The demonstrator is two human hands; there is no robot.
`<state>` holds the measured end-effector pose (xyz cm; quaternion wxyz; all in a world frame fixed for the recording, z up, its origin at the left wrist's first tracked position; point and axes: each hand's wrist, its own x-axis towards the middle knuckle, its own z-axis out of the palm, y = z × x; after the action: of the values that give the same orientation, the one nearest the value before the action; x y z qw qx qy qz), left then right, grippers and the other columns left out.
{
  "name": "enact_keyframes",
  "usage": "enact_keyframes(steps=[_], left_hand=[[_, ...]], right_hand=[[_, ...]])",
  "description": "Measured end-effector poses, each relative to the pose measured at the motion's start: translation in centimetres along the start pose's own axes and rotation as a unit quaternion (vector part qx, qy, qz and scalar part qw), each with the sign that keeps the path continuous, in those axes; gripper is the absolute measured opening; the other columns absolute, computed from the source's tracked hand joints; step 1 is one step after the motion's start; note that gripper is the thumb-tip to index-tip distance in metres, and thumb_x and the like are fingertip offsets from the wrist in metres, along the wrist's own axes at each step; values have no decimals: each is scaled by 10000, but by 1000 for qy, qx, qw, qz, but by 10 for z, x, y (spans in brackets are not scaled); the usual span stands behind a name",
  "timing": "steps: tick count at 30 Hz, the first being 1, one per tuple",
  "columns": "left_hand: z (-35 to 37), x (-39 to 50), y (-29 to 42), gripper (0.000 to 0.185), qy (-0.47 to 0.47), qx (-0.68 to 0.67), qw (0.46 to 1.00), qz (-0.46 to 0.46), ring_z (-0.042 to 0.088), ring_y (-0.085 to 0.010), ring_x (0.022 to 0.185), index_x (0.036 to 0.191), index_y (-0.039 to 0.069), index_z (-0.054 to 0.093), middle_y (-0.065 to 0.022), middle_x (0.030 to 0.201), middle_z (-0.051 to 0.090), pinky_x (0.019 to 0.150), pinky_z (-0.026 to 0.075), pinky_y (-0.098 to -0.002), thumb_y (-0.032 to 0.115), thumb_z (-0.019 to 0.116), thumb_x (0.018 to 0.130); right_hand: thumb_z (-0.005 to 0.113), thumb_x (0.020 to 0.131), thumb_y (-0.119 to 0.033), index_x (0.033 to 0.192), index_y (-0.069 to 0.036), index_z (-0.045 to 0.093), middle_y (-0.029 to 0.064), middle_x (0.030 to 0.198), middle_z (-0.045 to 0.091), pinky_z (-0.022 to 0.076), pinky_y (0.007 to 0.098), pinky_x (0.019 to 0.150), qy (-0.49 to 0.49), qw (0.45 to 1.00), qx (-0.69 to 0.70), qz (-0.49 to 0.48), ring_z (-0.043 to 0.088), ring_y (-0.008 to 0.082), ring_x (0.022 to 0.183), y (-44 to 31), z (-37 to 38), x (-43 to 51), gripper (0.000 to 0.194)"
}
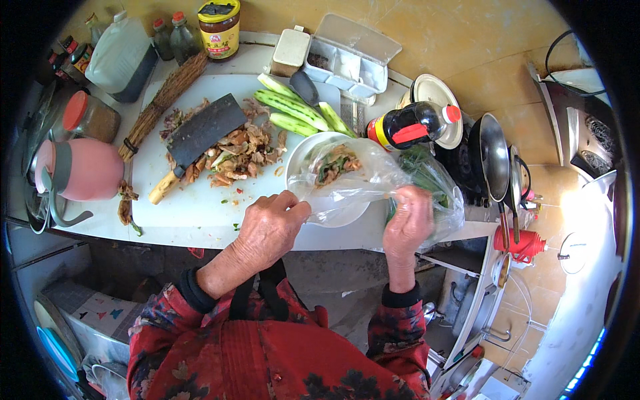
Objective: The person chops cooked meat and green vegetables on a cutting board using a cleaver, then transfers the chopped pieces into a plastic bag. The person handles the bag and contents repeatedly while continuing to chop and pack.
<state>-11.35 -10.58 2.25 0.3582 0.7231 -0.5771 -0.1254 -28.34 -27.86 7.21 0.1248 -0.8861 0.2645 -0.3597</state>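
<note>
My left hand point(274, 226) pinches the near left edge of a clear plastic bag point(377, 162). The bag's gathered right side is in my right hand point(407, 217). Chopped meat with green bits point(337, 167) shows through the plastic, over a white bowl point(295, 150) at the cutting board's right edge. Left of the bowl, a cleaver point(207, 130) with a wooden handle lies across a heap of chopped cooked meat point(245, 155) on the white cutting board point(180, 212). Several peeled green cucumbers or gourds point(290, 107) rest behind the bowl.
A dark sauce bottle point(410, 125) lies tilted behind the bag, near a bag of green vegetables point(432, 192). Woks point(490, 155) stand at right. A twig brush point(165, 105), a pink jug point(92, 167) and a yellow-lidded jar point(219, 32) flank the board. Behind is an open seasoning box point(345, 70).
</note>
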Motion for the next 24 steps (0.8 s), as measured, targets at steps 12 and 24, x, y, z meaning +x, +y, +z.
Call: enact_keyframes(steps=[12, 24], left_hand=[[7, -2, -10, 178, 25, 35, 999, 25, 629, -284, 668, 864, 74, 622, -84, 837, 590, 614, 519, -406, -4, 669, 710], [-1, -2, -1, 257, 8, 81, 995, 53, 579, -235, 629, 963, 135, 648, -59, 783, 526, 577, 473, -377, 63, 649, 717]], right_hand=[[581, 917, 26, 1012, -29, 613, 139, 921, 634, 508, 370, 696, -72, 995, 19, 70, 633, 307, 788, 14, -1, -21, 115], [745, 812, -25, 1169, -42, 628, 100, 939, 637, 517, 330, 700, -47, 991, 17, 124, 622, 217, 794, 9, -14, -19, 375]])
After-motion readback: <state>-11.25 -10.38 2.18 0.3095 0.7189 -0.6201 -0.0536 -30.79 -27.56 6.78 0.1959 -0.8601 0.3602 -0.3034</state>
